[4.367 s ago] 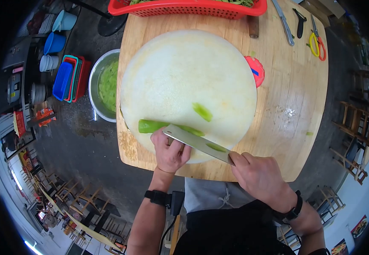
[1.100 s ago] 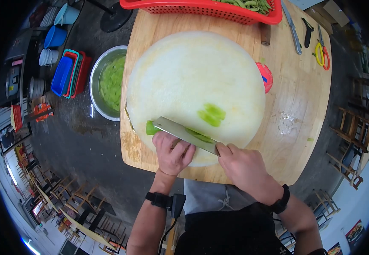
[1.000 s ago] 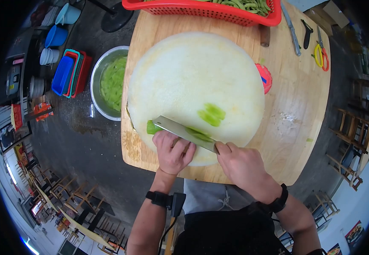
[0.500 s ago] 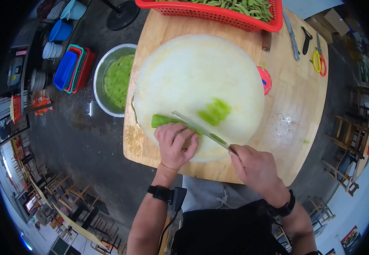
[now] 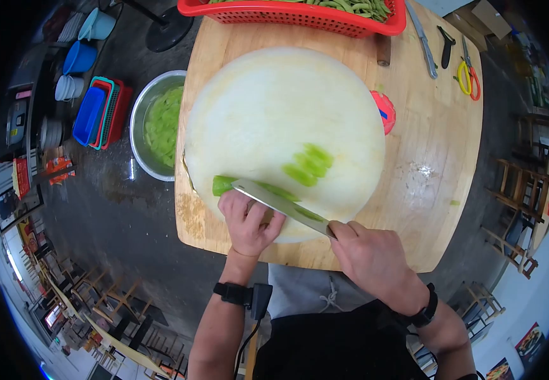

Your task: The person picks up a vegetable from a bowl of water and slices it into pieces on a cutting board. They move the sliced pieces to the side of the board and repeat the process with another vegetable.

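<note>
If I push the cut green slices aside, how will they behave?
Probably light and thin: the slices lie flat on the white board, so unlikely to roll. They look freshly cut, so may cling or slip.

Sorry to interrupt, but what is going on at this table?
A person is slicing a green stalk on a round white cutting board. The left hand pins the stalk near the board's front edge, while the right hand holds a knife, its blade laid across the stalk. Several cut slices lie mid-board. A steel bowl of green pieces stands left of the wooden table.
</note>
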Action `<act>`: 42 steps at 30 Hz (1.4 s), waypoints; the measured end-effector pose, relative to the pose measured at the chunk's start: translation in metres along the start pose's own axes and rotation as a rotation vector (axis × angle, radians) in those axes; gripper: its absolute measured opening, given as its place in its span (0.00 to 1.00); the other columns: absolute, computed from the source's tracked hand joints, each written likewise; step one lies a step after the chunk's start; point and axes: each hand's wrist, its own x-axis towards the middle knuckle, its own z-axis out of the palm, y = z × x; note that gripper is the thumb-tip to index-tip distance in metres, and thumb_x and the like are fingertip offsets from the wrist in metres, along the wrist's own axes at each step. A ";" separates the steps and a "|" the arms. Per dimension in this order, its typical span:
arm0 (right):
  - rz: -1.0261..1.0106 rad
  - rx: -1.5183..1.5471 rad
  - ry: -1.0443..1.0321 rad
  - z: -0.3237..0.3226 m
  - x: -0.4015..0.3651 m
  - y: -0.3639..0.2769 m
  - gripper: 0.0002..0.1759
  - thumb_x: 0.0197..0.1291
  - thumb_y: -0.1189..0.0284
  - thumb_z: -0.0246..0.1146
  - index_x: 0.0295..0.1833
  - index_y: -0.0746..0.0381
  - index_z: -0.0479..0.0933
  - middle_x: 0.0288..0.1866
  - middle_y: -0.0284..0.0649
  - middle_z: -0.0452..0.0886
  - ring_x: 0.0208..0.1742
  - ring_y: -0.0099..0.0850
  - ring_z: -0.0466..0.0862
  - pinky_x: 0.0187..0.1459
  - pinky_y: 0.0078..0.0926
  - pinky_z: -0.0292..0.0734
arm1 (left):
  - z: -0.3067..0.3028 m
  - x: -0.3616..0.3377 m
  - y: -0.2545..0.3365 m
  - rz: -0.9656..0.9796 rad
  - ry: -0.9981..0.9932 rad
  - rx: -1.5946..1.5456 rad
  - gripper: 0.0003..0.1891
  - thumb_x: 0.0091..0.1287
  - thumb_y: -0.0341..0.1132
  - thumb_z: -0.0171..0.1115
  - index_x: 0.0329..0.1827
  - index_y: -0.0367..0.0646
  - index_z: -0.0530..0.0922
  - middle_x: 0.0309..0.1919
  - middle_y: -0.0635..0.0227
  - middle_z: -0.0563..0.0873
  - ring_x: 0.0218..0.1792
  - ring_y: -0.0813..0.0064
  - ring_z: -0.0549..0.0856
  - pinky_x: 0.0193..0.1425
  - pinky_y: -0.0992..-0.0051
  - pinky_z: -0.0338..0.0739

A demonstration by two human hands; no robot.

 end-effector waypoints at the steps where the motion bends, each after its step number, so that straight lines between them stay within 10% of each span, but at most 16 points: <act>1: -0.008 -0.007 0.001 0.000 0.000 0.000 0.10 0.70 0.69 0.70 0.53 0.61 0.84 0.31 0.38 0.83 0.28 0.39 0.87 0.28 0.37 0.81 | 0.000 0.000 0.000 0.003 -0.002 -0.003 0.16 0.52 0.34 0.82 0.43 0.47 0.86 0.49 0.64 0.84 0.53 0.56 0.82 0.60 0.55 0.71; 42: -0.107 -0.012 0.066 0.032 0.027 0.016 0.10 0.67 0.73 0.67 0.51 0.64 0.82 0.33 0.41 0.84 0.29 0.40 0.89 0.29 0.39 0.83 | 0.003 -0.002 -0.001 -0.013 0.012 -0.001 0.16 0.53 0.34 0.82 0.43 0.54 0.86 0.48 0.71 0.85 0.51 0.60 0.83 0.61 0.56 0.70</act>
